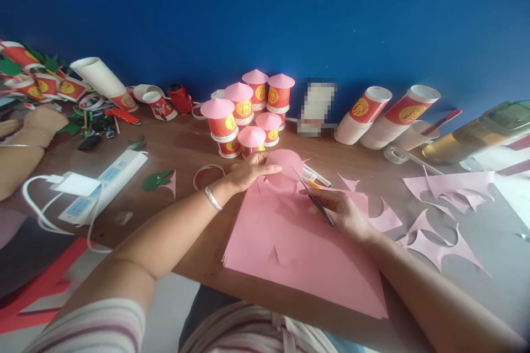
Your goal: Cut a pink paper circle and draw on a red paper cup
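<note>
Between the thumb and fingers of my left hand is a round pink paper disc, raised above the table. My right hand grips dark scissors, whose blade tips reach the disc's right edge. Below both hands lies a stack of pink paper sheets, with a small pink scrap on it. Part of the scissors' handles is hidden by my right fingers. Just beyond the disc stand several red paper cups topped with pink paper cones.
Pink offcuts lie to the right. Stacked paper cups, a tape roll and a bottle stand behind them. A white power strip with cables lies left, near another person's hand. Markers lie behind the sheets.
</note>
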`<state>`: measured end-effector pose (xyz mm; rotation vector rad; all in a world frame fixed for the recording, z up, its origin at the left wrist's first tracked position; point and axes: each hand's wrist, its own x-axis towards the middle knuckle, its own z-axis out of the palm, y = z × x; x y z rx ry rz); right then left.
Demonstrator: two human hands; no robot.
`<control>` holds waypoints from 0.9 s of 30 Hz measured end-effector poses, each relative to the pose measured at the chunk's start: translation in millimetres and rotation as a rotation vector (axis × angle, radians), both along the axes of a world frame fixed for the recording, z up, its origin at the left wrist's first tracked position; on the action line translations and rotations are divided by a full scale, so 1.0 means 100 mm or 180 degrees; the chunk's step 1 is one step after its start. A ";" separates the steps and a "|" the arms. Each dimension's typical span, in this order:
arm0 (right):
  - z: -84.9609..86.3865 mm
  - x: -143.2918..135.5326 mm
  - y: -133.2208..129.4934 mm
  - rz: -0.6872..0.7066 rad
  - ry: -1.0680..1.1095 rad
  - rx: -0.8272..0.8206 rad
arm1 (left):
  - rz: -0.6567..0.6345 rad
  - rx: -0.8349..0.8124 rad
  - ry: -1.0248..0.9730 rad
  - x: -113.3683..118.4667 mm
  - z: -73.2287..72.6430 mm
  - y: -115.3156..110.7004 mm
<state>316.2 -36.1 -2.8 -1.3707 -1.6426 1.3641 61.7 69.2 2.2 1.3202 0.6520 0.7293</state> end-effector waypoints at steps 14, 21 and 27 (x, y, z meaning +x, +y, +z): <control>0.18 -0.07 -0.02 0.0520 0.0050 -0.0340 | -0.0334 0.0003 0.0319 -0.11 0.13 0.05; 0.15 -0.06 -0.03 0.0530 -0.0034 -0.0365 | -0.0429 0.0057 0.0326 -0.13 0.11 0.07; 0.14 -0.06 -0.03 0.0548 -0.0215 -0.0257 | -0.0467 0.0155 0.0345 -0.14 0.11 0.07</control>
